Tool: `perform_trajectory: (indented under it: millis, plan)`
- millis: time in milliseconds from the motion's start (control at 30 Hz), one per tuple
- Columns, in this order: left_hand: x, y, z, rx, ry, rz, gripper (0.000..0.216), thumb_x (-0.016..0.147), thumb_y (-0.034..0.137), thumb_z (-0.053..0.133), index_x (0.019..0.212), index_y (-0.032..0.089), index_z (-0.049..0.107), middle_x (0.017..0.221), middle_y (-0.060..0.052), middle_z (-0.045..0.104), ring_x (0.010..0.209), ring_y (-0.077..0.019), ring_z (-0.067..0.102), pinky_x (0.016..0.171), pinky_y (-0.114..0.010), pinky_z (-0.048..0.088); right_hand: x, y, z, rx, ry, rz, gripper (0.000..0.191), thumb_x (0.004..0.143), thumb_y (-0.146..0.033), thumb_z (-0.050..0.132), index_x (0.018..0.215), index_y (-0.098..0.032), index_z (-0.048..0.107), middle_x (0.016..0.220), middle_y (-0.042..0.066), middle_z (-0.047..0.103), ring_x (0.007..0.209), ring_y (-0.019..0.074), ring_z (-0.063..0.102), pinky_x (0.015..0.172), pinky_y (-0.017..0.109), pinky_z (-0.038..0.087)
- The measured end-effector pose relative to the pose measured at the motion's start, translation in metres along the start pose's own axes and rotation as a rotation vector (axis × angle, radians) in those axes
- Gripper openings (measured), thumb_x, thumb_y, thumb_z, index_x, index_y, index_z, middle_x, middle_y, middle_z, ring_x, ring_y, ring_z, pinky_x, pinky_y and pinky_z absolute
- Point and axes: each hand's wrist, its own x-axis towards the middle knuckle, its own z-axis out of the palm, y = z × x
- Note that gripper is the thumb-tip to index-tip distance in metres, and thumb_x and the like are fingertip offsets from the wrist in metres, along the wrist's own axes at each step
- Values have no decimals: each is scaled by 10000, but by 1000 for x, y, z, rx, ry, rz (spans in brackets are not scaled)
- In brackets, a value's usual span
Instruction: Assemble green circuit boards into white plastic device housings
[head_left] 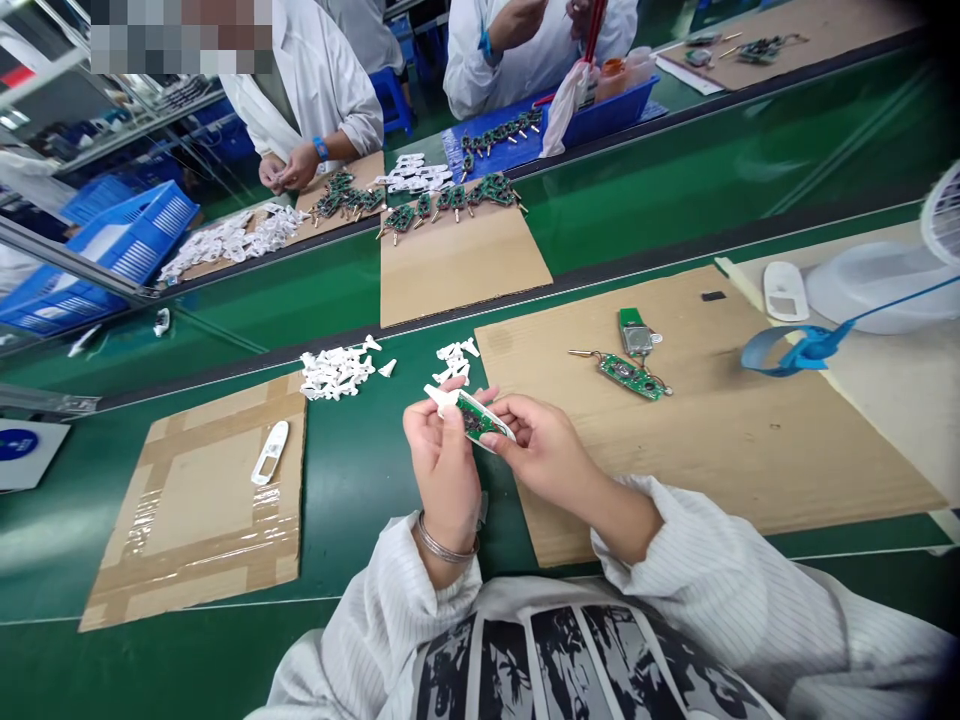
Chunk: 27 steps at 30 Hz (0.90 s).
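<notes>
Between my two hands is a white plastic housing with a green circuit board lying in it. My left hand is closed around its left end, the thumb pressing near a small white plastic tip piece there. My right hand grips the other end between thumb and fingers. Just beyond my hands lies a small group of white tip pieces, with a larger pile to the left. On the cardboard at right rest a wired circuit board and a board with a grey display.
A white housing lies on the taped left cardboard. Several circuit boards line a cardboard sheet on the conveyor. A blue strap and a fan stand at right. Two co-workers in white coats work opposite, near a blue basket.
</notes>
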Motion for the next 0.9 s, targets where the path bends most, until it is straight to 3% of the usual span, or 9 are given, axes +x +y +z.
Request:
perform_trajectory:
  millis: [200, 367, 633, 900]
  plan:
    - [5, -8, -15, 96, 40, -17, 327, 809, 267, 734, 1013, 214, 485, 1149, -59, 621, 986, -172, 671, 892, -340, 516, -1, 0, -2, 118, -11, 46, 232, 787, -289, 645, 981, -167, 677, 813, 56, 705, 674, 167, 640, 576, 276, 532]
    - [5, -9, -16, 116, 25, 20, 319, 816, 261, 728, 1024, 220, 490, 1148, -53, 610, 1020, -161, 646, 926, -336, 499, 0, -4, -5, 130, -10, 23, 199, 814, -314, 580, 886, -158, 680, 735, 48, 677, 603, 146, 610, 516, 253, 508]
    - [-2, -5, -12, 182, -8, 151, 303, 829, 230, 709, 1045, 231, 497, 1166, -54, 576, 931, -146, 659, 853, -331, 540, -1, -5, -4, 173, 7, -1, 128, 779, -275, 593, 797, -164, 653, 650, 7, 618, 566, 121, 557, 528, 239, 494]
    - [9, -8, -17, 191, 39, 63, 318, 778, 244, 762, 969, 205, 511, 939, 3, 604, 802, -87, 629, 754, -214, 497, 4, 1, -1, 153, 34, 47, 164, 723, -253, 645, 868, -177, 648, 772, 33, 676, 665, 152, 618, 613, 269, 520]
